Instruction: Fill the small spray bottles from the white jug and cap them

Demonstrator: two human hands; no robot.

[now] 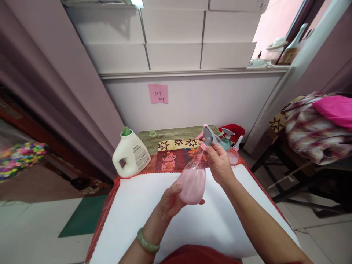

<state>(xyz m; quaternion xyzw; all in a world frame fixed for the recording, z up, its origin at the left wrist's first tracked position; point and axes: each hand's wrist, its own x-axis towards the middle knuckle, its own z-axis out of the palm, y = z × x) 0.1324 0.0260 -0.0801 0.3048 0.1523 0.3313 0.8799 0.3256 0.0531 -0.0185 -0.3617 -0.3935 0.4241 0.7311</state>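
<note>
My left hand (172, 200) is closed around the lower part of a clear pink bottle (193, 183), which looks filled with pinkish liquid and tilts slightly to the right. Just above its neck, my right hand (218, 159) grips a grey and pink spray head (208, 137) by its pink collar. A thin tube runs from the collar down toward the bottle's mouth; whether the collar touches the neck I cannot tell. Left of my hands stands a white jug (132, 154) with a handle and a green spout.
Behind my right hand stand a teal spray bottle (226, 141) and a second pink bottle (234, 156), beside a red cloth item (237, 131). A small green cap (152, 134) lies at the table's back. White cloth (132, 220) covers the front. Clothes (308, 128) are piled at the right.
</note>
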